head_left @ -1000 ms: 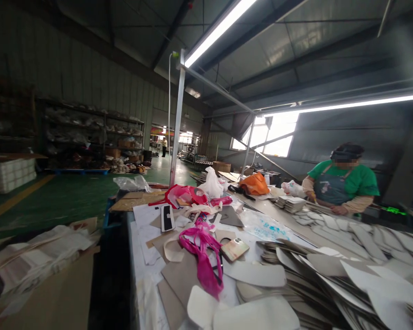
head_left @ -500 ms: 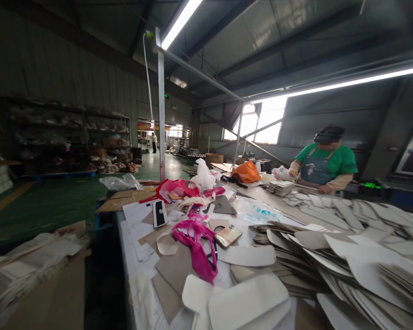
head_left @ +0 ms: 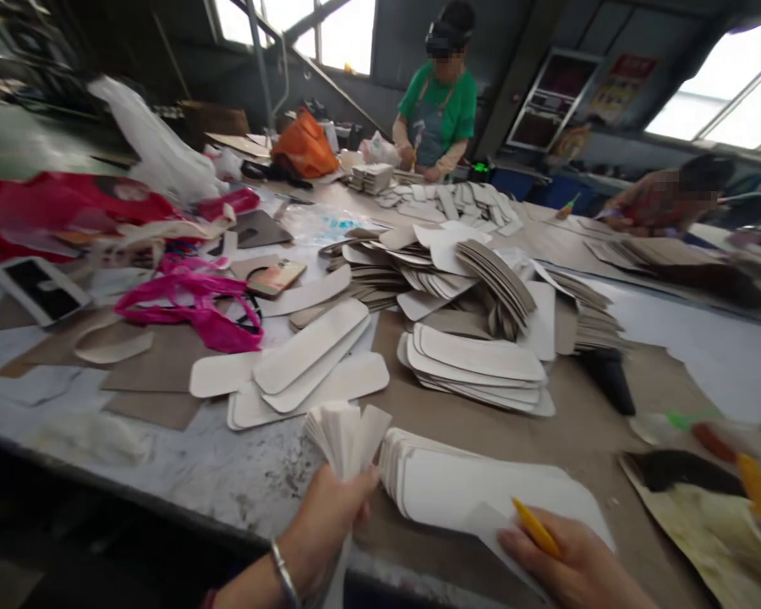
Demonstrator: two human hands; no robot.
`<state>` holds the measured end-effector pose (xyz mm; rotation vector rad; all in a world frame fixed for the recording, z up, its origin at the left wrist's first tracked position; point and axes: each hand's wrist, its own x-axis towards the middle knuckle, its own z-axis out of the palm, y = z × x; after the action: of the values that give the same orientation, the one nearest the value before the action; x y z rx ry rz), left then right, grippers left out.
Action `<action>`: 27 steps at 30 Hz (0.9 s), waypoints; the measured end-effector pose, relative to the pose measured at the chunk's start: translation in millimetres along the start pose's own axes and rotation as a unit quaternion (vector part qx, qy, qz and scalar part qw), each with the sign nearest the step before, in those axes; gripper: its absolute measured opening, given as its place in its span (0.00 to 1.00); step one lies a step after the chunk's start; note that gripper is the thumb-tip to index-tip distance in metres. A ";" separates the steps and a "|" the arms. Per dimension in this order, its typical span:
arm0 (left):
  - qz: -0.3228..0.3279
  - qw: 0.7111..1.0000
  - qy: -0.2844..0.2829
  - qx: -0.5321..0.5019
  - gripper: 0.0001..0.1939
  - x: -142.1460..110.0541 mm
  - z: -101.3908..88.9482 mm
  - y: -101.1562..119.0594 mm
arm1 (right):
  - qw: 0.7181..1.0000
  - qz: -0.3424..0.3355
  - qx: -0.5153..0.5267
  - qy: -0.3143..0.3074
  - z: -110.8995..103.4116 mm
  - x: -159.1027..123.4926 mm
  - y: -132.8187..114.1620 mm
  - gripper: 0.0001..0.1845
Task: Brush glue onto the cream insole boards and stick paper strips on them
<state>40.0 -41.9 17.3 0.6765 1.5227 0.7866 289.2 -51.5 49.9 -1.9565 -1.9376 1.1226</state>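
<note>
My left hand (head_left: pixel 330 507), with a metal bangle at the wrist, is closed around a fanned bundle of white strips (head_left: pixel 342 431) near the table's front edge. My right hand (head_left: pixel 564 554) is closed on a slim yellow tool (head_left: pixel 538 529) whose pointed end sticks out past the fingers. A pale strip (head_left: pixel 495 529) shows beside the fingertips; whether they grip it I cannot tell. Under and beyond that hand lies a stack of white rounded panels (head_left: pixel 482 478). Farther back sits another stack of white panels (head_left: pixel 475 364). Loose white panels (head_left: pixel 310 355) lie to the left.
Heaps of grey-white panels (head_left: pixel 444 262) cover mid-table. A pink bag (head_left: pixel 209 309), a phone (head_left: pixel 276 277) and a red bag (head_left: pixel 69 211) lie left. A stained sheet (head_left: pixel 703 524) and a yellow object (head_left: pixel 756 482) are right. One person (head_left: pixel 440 110) works opposite, another person (head_left: pixel 665 199) at far right.
The view has swung right and down to the table. Both my hands, the strips and the yellow tool have come into view, as has a second person at far right.
</note>
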 end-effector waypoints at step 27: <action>0.111 0.967 -0.018 0.229 0.19 -5.1 -11.5 -2.9 | 0.963 0.052 -0.156 -0.216 1.7 80.6 -57.8 0.13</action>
<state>29.1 -48.7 18.5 1.2144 1.6286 0.5829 232.5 29.8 52.4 -2.1273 -2.3796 1.4500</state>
